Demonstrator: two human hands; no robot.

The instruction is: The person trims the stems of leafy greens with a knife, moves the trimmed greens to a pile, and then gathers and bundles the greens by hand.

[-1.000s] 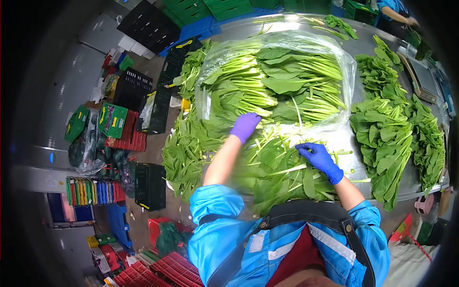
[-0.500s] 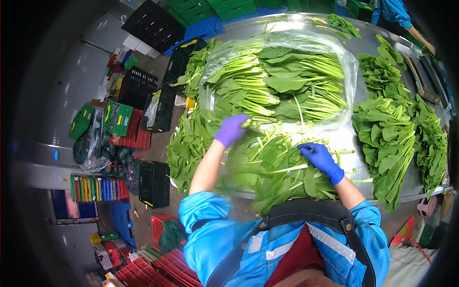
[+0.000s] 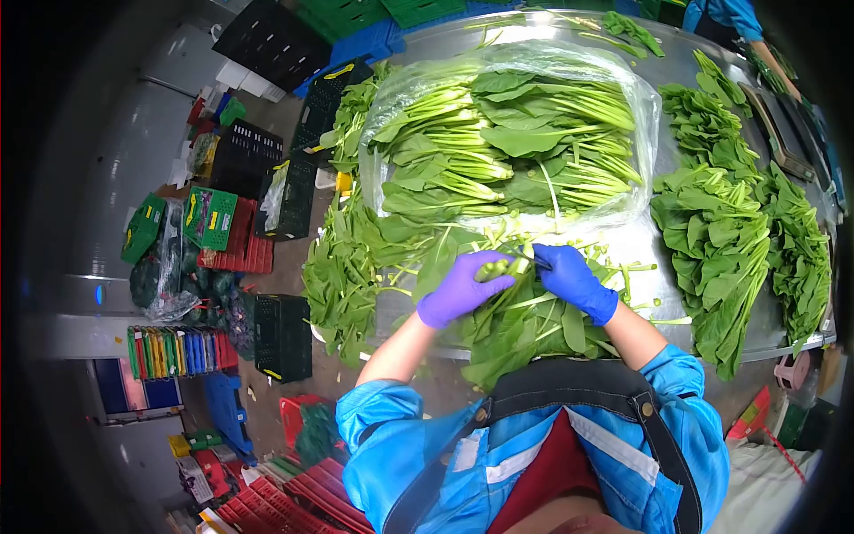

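Greens, a small bunch, sit in the left grip, purple glove, over the near side of the table. Fingers wrapped round the stems, thumb laid along toward the other hand. Right grip, blue glove, closed on a thin dark tool, perhaps a knife; most of it hidden by the fingers.

Key relation: bunch lies between the two hands, left one holding it, right one just beside. Stem ends poke out past the left fingers on the far side, away from the body. Long axis seems to run from those ends back toward the wearer, at a slant; leaf end merges with the loose leaves below, so I cannot tell where the bunch stops. Tool's tip is close by the stems; whether it touches them I cannot tell.

Beyond the hands, a clear bag lies spread with two rows of greens on it: left row with stems rightward, right row likewise. Cut bits scatter between bag and hands. More bunches lie to the right, well apart from both grips.
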